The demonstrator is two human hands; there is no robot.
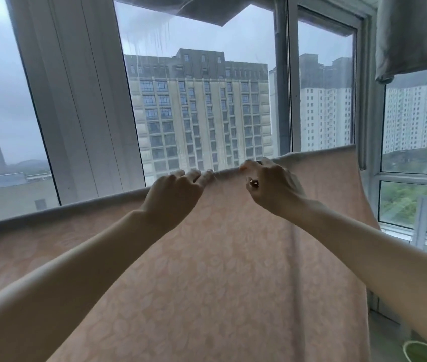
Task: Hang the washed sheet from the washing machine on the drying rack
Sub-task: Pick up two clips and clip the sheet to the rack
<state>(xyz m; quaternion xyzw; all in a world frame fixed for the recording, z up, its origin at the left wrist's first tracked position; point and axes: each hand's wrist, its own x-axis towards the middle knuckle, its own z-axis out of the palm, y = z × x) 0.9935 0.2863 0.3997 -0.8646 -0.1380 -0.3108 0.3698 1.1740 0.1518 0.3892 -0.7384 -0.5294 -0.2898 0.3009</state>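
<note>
Along the top fold of the pink sheet (220,270) we hold both hands close together, our bare arms stretched forward and upward from the lower corners of the view. Our left hand (178,189) shows its back to us, its fingers hooked over the fold and gripping the cloth. Our right hand (272,184), just beside it on the higher part of the fold, bends at the wrist and pinches the edge between thumb and fingers. The sheet, printed with a pale flower pattern, hangs spread wide below our hands, its top edge rising from left to right; what carries it is hidden under the fold. Behind the sheet stands a large window (292,100) with white frames, and beyond it grey sky and tall apartment blocks. Above the sheet's right end hangs a grey cloth (416,35). Below the sheet's right edge a green round rim (413,346) shows.
</note>
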